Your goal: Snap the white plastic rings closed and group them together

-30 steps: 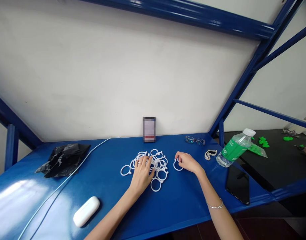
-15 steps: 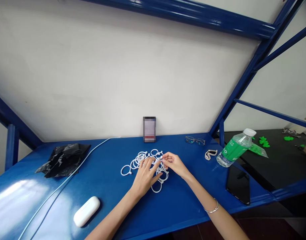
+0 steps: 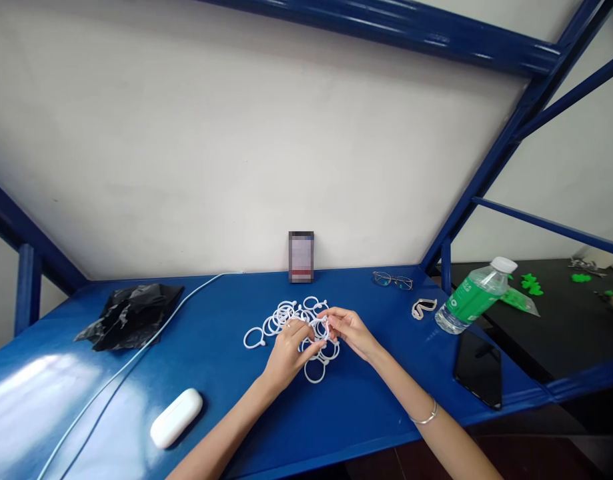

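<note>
A heap of several white plastic rings (image 3: 286,313) lies on the blue table (image 3: 366,400) in front of me. Both hands meet just above its right side. My left hand (image 3: 289,353) curls its fingers round a white ring (image 3: 320,329), and my right hand (image 3: 349,328) pinches the same ring from the other side. One ring (image 3: 253,338) lies apart at the left of the heap, another (image 3: 315,372) at its near edge.
A phone (image 3: 301,257) leans on the wall behind the heap. Glasses (image 3: 392,281), a strap (image 3: 423,308), a water bottle (image 3: 473,295) and a dark phone (image 3: 479,367) are on the right. A white case (image 3: 177,417), a cable (image 3: 136,360) and a black bag (image 3: 129,313) lie on the left.
My right hand came in from the right with a ring to meet my left hand, which lifted off the heap and closed on that ring.
</note>
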{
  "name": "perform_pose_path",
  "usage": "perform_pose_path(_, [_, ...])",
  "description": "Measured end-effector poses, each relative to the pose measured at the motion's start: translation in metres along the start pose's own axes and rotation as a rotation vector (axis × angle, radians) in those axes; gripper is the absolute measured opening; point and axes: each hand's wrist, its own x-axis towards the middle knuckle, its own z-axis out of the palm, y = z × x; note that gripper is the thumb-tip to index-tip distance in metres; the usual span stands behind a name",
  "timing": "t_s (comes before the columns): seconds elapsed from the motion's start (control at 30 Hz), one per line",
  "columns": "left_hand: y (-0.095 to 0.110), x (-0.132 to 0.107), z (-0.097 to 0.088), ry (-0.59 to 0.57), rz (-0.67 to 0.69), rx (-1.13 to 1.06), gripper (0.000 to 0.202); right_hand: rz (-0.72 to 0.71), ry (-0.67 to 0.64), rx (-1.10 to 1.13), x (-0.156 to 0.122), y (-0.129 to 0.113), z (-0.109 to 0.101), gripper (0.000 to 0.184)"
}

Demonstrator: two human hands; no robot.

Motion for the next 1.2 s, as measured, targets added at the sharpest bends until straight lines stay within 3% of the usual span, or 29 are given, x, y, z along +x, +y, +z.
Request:
perform_pose_path(0.2, [0.008,0.002,-0.004,-0.093,-0.166,-0.282,0.027,0.028,0.031,0.064,-0.002,0.0,0.002,0.033])
perform_pose_path(0.43, [0.013,0.007,-0.007,-0.076,-0.291,-0.439,0.028,0.03,0.079,0.082,-0.003,-0.001,0.007,0.034])
perform_pose_path(0.67, [0.007,0.005,-0.001,-0.098,-0.449,-0.682,0.036,0.047,0.108,0.069,-0.004,-0.002,0.011,0.036])
perform_pose_path(1.2, [0.007,0.003,0.002,-0.063,-0.514,-0.829,0.036,0.013,0.157,0.048,-0.005,0.008,0.013,0.037])
